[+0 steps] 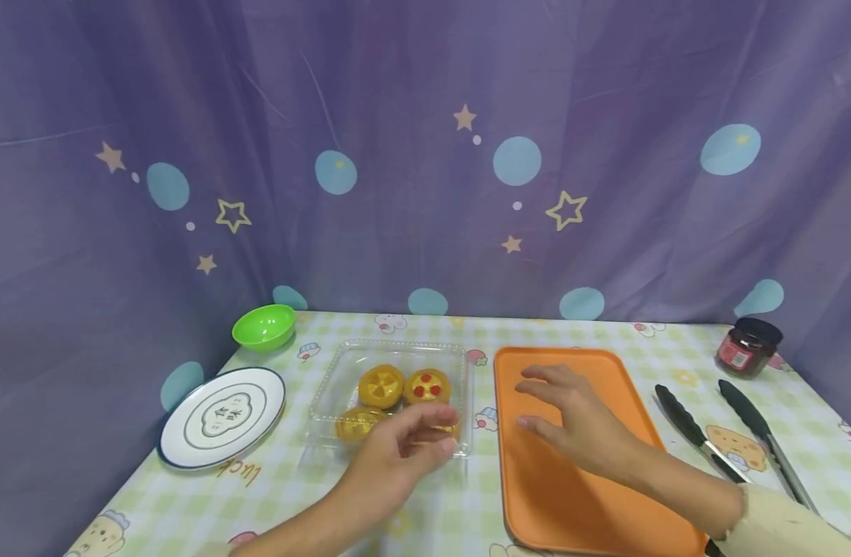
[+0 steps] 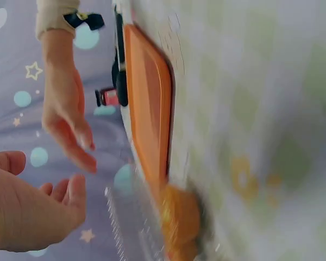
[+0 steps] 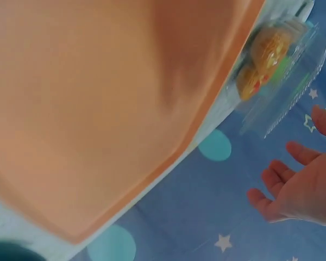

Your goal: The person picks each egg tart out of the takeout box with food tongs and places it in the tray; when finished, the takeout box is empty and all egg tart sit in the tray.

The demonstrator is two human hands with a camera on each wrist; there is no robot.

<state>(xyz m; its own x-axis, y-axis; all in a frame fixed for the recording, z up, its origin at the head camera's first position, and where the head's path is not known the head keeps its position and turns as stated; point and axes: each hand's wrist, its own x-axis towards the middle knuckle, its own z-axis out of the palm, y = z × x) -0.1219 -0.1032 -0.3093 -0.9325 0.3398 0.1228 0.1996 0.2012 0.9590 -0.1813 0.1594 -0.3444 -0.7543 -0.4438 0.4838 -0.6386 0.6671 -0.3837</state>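
Note:
A clear plastic box (image 1: 335,379) with its see-through lid holds several round yellow tarts (image 1: 381,386); one tart (image 1: 427,386) has red dots on top. My left hand (image 1: 396,463) is in front of the box, its fingers loosely curved with nothing between them, and it covers part of a tart in the head view. Above the orange tray (image 1: 544,495) hovers my right hand (image 1: 572,418), fingers spread and slightly bent, holding nothing. From the left wrist view, the right hand (image 2: 65,109) shows raised clear of the tray.
At the left are a white plate (image 1: 189,433) with a dark rim and a green bowl (image 1: 265,328). Right of the tray lie black-tipped metal tongs (image 1: 753,414), with a dark-lidded jar (image 1: 746,348) behind. A purple curtain (image 1: 425,77) hangs at the table's back.

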